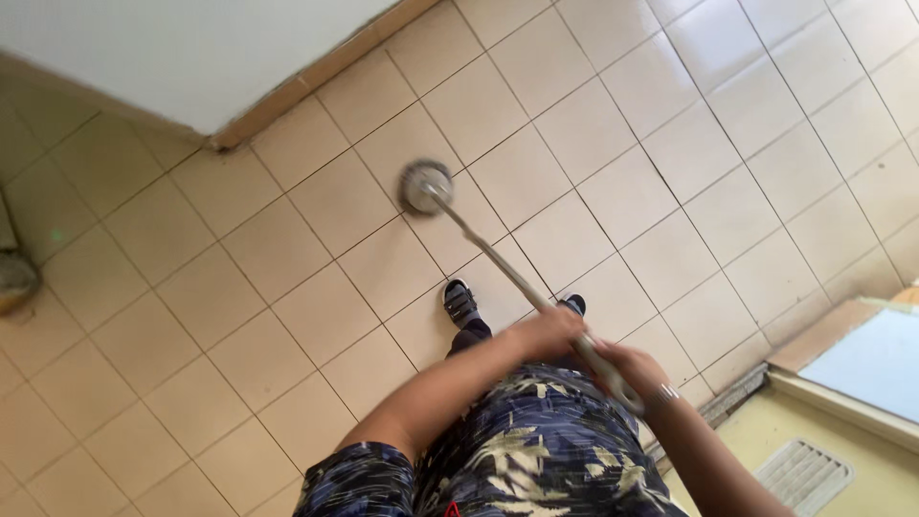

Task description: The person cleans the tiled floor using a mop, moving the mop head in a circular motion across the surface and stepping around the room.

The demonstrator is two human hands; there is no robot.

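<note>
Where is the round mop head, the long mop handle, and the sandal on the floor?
round mop head (pixel 425 186), head view, on the middle of the grey disc.
long mop handle (pixel 498 258), head view, midway along the bare shaft.
sandal (pixel 459 303), head view, on its dark straps.

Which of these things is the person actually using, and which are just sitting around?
In use:
- mop handle, gripped by left hand and right hand
- round mop head
- tiled floor

Just there:
- vent grille
- grey object at left edge
</note>
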